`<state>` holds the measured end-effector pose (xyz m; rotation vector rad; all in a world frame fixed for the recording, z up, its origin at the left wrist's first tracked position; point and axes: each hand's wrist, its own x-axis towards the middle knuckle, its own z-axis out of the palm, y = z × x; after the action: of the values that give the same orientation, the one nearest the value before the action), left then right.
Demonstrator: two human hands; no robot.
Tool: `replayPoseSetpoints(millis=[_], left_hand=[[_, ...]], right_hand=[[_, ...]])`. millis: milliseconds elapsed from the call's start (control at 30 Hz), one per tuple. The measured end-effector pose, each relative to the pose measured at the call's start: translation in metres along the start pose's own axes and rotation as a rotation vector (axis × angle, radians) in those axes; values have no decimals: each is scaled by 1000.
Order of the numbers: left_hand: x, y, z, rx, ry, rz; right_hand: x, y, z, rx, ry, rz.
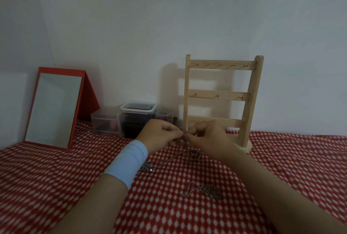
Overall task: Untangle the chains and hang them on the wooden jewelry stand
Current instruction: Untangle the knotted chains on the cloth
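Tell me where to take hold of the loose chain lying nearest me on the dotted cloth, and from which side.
Pinch the loose chain at its left end, where a single strand loops out clear of the bunched links to the right. Come straight down from above, since it lies flat on the tablecloth. Lifting slowly would likely let the bunch trail out.

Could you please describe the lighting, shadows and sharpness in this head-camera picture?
Head view: dim, even, bluish light, no glare even on the mirror; the stand casts a soft shadow leftward on the wall; the chains look smeared, links unreadable; the wall corner at left bows from the wide lens.
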<state>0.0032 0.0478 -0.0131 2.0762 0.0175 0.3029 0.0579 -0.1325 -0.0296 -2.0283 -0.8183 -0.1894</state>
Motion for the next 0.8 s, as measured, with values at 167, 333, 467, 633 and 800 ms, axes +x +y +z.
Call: replayPoseSetpoints(millis=[167,333,467,633,800], left_hand=[[0,7,1,328,3,30],[-2,5,9,349,39,-39],[-1,1,10,226,90,-140],[-5,-3,4,-192,10,-378],[-6,-6,4,-492,-51,-444]], right_hand=[[-1,-1,2,-249,-23,-89],[-5,-5,5,-341,-6,-99],[-4,-7,8,-154,85,21],[-2,-7,2,247,-89,301],[-2,-4,-2,474,-312,321]])
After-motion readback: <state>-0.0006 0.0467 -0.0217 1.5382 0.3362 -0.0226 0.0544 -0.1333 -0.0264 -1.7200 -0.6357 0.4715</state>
